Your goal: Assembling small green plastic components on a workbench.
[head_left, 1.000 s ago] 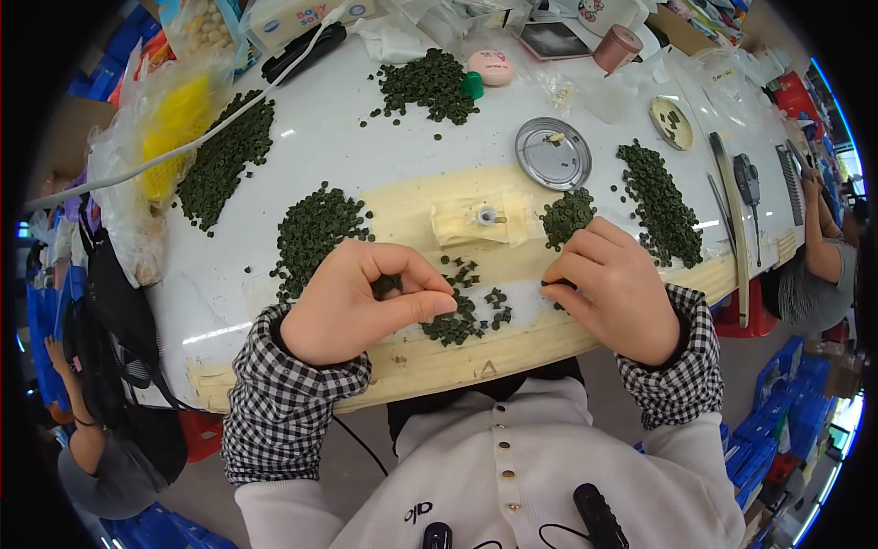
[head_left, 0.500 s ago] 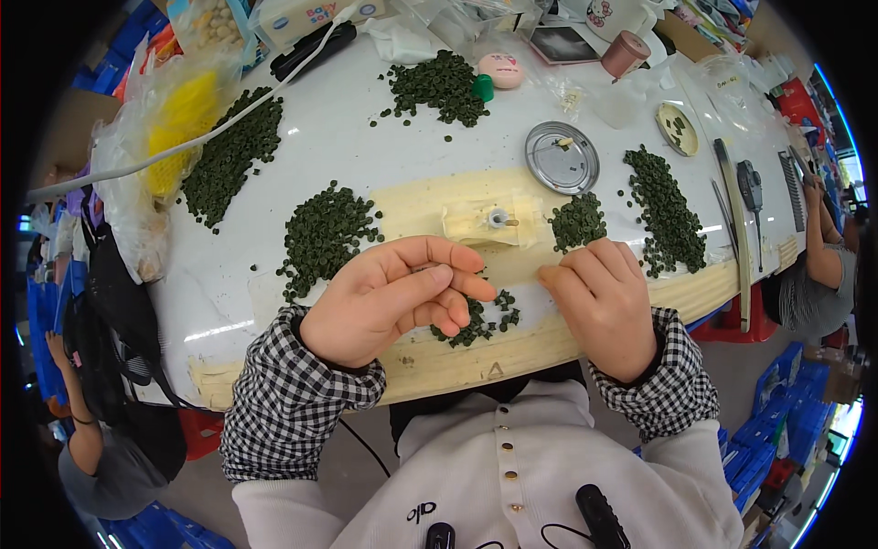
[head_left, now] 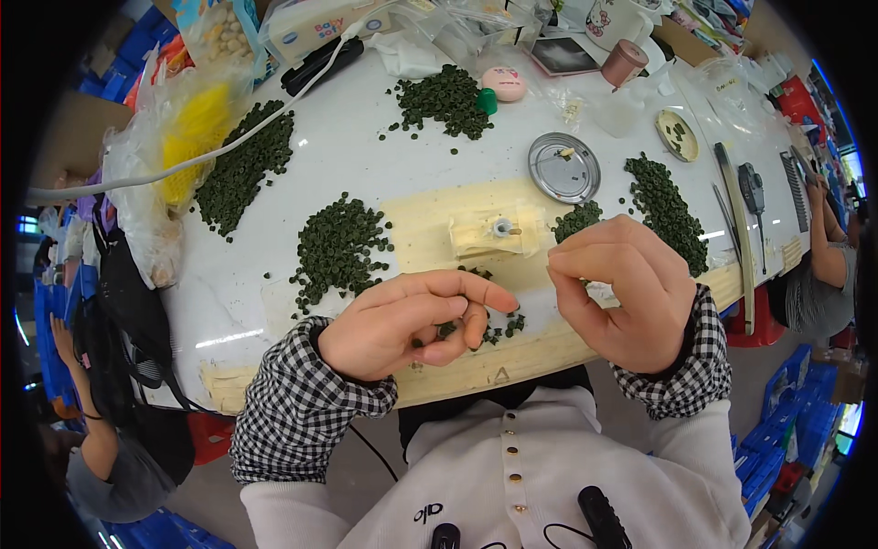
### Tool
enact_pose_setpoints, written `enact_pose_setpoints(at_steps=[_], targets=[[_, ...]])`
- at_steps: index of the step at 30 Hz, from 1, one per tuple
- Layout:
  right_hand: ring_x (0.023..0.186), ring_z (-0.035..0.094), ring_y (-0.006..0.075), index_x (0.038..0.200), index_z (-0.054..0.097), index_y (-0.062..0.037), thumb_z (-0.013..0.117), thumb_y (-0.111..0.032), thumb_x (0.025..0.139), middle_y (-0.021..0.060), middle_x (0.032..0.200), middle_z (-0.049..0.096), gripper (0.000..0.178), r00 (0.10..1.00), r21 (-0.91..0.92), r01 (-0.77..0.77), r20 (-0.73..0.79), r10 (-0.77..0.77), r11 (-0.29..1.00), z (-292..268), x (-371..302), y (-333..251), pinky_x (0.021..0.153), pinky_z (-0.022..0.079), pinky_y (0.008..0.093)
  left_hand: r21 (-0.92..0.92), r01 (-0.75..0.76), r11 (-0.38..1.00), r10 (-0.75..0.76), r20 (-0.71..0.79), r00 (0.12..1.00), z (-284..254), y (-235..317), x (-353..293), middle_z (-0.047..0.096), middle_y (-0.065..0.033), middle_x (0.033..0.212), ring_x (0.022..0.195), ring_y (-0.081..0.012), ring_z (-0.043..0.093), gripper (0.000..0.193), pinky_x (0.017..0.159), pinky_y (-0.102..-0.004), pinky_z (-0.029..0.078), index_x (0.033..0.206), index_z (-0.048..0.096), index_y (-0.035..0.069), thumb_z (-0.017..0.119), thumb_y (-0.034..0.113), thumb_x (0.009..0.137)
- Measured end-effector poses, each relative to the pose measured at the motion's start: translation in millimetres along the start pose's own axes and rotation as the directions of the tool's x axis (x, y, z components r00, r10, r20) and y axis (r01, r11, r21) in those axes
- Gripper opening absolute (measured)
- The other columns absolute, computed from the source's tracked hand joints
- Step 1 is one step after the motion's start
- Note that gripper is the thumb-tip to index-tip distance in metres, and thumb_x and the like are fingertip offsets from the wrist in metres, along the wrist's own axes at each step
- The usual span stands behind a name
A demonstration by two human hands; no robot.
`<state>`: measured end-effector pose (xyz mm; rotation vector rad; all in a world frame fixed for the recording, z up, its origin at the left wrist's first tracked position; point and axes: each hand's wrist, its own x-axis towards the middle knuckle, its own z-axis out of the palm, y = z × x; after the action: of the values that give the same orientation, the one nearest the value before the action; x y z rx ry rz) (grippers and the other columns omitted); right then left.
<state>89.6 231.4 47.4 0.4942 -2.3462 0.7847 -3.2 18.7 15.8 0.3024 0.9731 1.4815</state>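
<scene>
My left hand (head_left: 402, 322) is over the front of the table, its thumb pressed against curled fingers and the forefinger reaching right. What it holds, if anything, is hidden; a small dark green piece shows close to the forefinger's tip. To its right my right hand (head_left: 636, 293) is raised, thumb and forefinger tips pinched together in a ring. Whatever is between those tips is too small to make out. Small dark green pieces (head_left: 505, 327) lie below and between the hands. Beyond them, a pale taped block (head_left: 471, 236) with a short metal-and-white post (head_left: 503, 228) stands on yellowish tape.
Heaps of dark green pieces lie at the left (head_left: 337, 249), far back (head_left: 444, 102) and right (head_left: 668, 210). A round metal lid (head_left: 564, 168) rests behind the right hand. A white cable (head_left: 165, 172) crosses the left side. Tweezers and a long strip (head_left: 739, 229) lie at the right.
My right hand has turned and risen slightly rightward, so its thumb and forefinger now form a ring. My left hand has dropped a little, its forefinger straighter. The whole view has shifted slightly.
</scene>
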Motion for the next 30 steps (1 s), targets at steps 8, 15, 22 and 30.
enact_pose_setpoints(at_steps=[8, 15, 22, 30], targets=[[0.06, 0.062, 0.0223, 0.09, 0.064, 0.0011, 0.073, 0.003, 0.069, 0.0102, 0.072, 0.062, 0.022, 0.999, 0.203, 0.034, -0.031, -0.029, 0.979, 21, 4, 8, 0.053, 0.05, 0.0285, 0.008, -0.089, 0.996, 0.089, -0.026, 0.996, 4, 7, -1, 0.064, -0.011, 0.089, 0.054, -0.0054, 0.036, 0.028, 0.052, -0.0168, 0.031, 0.111, 0.054, -0.003, 0.036, 0.017, 0.1], [0.062, 0.063, 0.0231, 0.094, 0.065, 0.0018, 0.069, 0.007, 0.072, 0.0106, 0.076, 0.064, 0.023, 0.997, 0.267, -0.072, 0.0, 0.074, 0.961, 29, 2, 7, 0.056, 0.051, 0.0282, -0.107, -0.242, 0.965, 0.228, -0.124, 0.966, 3, 1, 1, 0.062, -0.0081, 0.086, 0.052, -0.0027, 0.034, 0.021, 0.048, -0.0176, 0.029, 0.104, 0.054, -0.001, 0.041, 0.015, 0.099], [0.07, 0.064, 0.0212, 0.098, 0.066, 0.0003, 0.066, 0.007, 0.075, 0.012, 0.081, 0.065, 0.024, 0.993, 0.316, -0.116, 0.05, 0.105, 0.942, 25, 3, 8, 0.059, 0.051, 0.0269, -0.155, -0.311, 0.938, 0.284, -0.174, 0.943, -1, -1, 0, 0.059, -0.0038, 0.084, 0.054, -0.0022, 0.035, 0.019, 0.05, -0.017, 0.029, 0.103, 0.055, 0.001, 0.044, 0.015, 0.098], [0.079, 0.066, 0.0109, 0.1, 0.065, 0.002, 0.062, 0.002, 0.084, 0.0087, 0.088, 0.068, 0.017, 0.891, 0.634, -0.44, 0.223, 0.395, 0.636, 31, -5, 8, 0.071, 0.053, 0.0223, -0.309, -0.386, 0.869, 0.367, -0.119, 0.922, -7, -3, 2, 0.057, -0.0002, 0.081, 0.055, -0.0026, 0.035, 0.022, 0.051, -0.0177, 0.029, 0.102, 0.058, 0.0, 0.046, 0.018, 0.098]])
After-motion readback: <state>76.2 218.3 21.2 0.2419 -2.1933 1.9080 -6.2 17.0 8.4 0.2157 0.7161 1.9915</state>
